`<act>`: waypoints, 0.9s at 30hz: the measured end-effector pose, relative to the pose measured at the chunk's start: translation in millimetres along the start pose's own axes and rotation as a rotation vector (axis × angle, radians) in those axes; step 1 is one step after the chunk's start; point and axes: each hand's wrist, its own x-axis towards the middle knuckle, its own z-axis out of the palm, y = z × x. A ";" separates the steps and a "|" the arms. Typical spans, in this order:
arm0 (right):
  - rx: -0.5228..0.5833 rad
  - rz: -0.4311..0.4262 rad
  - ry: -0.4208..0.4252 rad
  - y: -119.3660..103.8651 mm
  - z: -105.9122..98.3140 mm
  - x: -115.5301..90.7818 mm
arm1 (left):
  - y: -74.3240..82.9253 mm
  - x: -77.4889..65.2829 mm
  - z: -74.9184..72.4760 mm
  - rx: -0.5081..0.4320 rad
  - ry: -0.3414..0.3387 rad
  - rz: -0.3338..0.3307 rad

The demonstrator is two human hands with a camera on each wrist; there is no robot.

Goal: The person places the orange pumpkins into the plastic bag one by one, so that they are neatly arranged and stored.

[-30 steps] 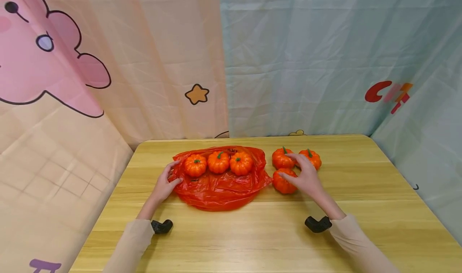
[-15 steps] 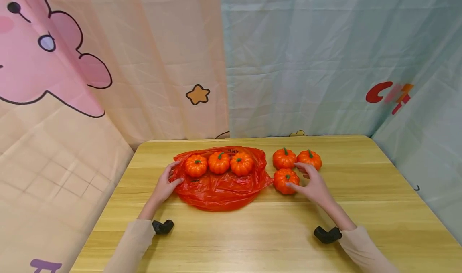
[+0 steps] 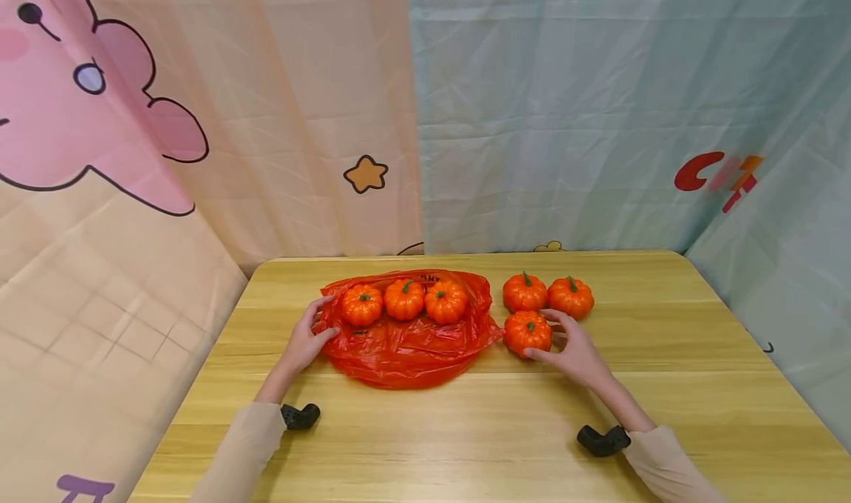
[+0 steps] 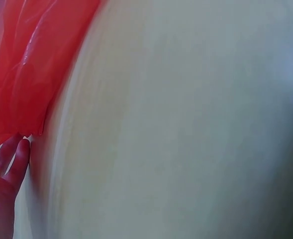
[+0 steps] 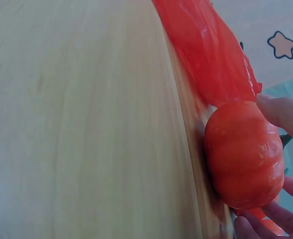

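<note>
A crinkled red plastic bag (image 3: 405,363) lies on the table with three small orange pumpkins on it: a left one (image 3: 362,306), a middle one (image 3: 404,300) and a right one (image 3: 446,301). At the bag's left edge my left hand (image 3: 307,340) touches the plastic with its fingertips, fingers fairly straight. My right hand (image 3: 573,351) holds the front pumpkin (image 3: 528,333) beside the bag's right corner, thumb on its near side and fingers on its right. Behind it stand two more pumpkins, one at the left (image 3: 524,293) and one at the right (image 3: 570,298).
The wooden table (image 3: 425,444) stretches in front of the bag and to both sides. Printed fabric (image 3: 565,119) hangs behind the table and along its sides. A black curved piece sits at each wrist.
My right hand drew back to the right from above the front pumpkin, then came down against its side. The pumpkins, bag and left hand stay in place.
</note>
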 end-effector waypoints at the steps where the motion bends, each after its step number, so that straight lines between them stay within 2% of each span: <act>1: -0.001 0.002 -0.005 -0.3 0.5 -0.2 | -0.2 0.0 -0.1 0.001 -0.002 0.000; 8: 0.001 0.023 -0.015 -3.5 4.3 -1.3 | -0.3 -0.9 -0.6 0.003 -0.012 -0.009; 27: -0.007 0.039 0.035 -4.1 9.0 -3.8 | 3.2 -0.6 0.0 0.021 -0.007 -0.024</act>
